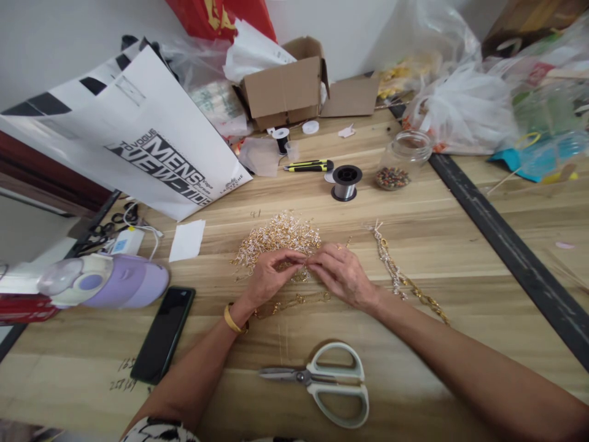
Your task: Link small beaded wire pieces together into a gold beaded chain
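My left hand (271,277) and my right hand (341,273) meet fingertip to fingertip over the wooden table. Both are closed in a pinch, and what lies between the fingertips is too small to make out. Just behind them spreads a pile of small gold and silver jewellery pieces (276,236). Below the hands lies a thin gold chain (299,301), partly hidden by my left hand. To the right of my right hand rests a bundle of gold and silver chains (391,264), running down behind my forearm. White-handled scissors (338,383) lie nearer to me, blades pointing left.
A phone (163,334) and a purple bottle (129,280) lie at the left, near a large white bag (151,135). Farther back are a wire spool (346,183), a utility knife (308,166), a jar of beads (396,175) and a cardboard box (283,92). A black strip (497,227) crosses the right side.
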Action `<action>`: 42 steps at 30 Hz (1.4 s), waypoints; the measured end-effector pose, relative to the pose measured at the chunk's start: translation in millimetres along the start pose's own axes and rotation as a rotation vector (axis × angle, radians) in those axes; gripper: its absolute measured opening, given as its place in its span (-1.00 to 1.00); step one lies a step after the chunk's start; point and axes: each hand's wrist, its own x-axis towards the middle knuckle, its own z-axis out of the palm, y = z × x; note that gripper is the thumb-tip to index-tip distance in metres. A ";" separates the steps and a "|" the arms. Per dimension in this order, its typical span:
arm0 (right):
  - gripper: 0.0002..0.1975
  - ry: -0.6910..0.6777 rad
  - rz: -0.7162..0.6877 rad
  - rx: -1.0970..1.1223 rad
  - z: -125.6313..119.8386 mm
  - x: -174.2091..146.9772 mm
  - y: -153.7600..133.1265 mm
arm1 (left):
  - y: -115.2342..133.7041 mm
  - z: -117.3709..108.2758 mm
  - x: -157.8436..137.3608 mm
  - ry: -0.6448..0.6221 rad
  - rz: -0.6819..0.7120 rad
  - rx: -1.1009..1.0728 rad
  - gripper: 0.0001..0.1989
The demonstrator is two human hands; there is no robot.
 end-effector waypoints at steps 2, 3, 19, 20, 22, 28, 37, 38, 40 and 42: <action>-0.86 0.001 0.004 0.000 0.1 -0.2 -0.1 | -0.9 0.2 -0.2 -0.002 -0.007 -0.008 -0.86; -0.86 0.000 0.006 0.004 0.1 -0.2 -0.1 | -1.3 0.4 -0.3 -0.004 -0.010 -0.012 -0.86; -0.84 -0.019 -0.012 -0.004 0.4 -0.1 0.7 | 0.0 1.0 -1.1 -0.013 -0.035 0.001 -0.87; -0.84 -0.019 -0.009 -0.002 0.5 -0.1 0.7 | -0.3 1.0 -1.1 -0.014 -0.037 -0.001 -0.86; -0.84 -0.015 -0.005 0.002 0.6 0.0 0.6 | -1.3 1.1 -1.1 -0.011 -0.043 -0.017 -0.85; -0.86 -0.008 -0.005 0.000 0.4 0.7 0.1 | -3.9 1.3 -1.7 0.002 -0.055 -0.042 -0.87; -0.86 -0.024 0.000 0.004 0.4 0.9 0.4 | -1.9 2.0 -1.1 -0.012 -0.091 -0.048 -0.87; -0.86 -0.029 0.003 0.000 0.5 0.7 0.4 | -1.9 2.2 -1.1 -0.012 -0.093 -0.053 -0.87; -0.86 -0.039 0.012 -0.011 0.9 0.2 0.7 | -2.2 2.5 -1.1 -0.014 -0.095 -0.068 -0.87; -0.87 -0.040 0.020 -0.017 1.3 -0.4 1.2 | -2.5 2.5 -1.1 -0.015 -0.099 -0.073 -0.87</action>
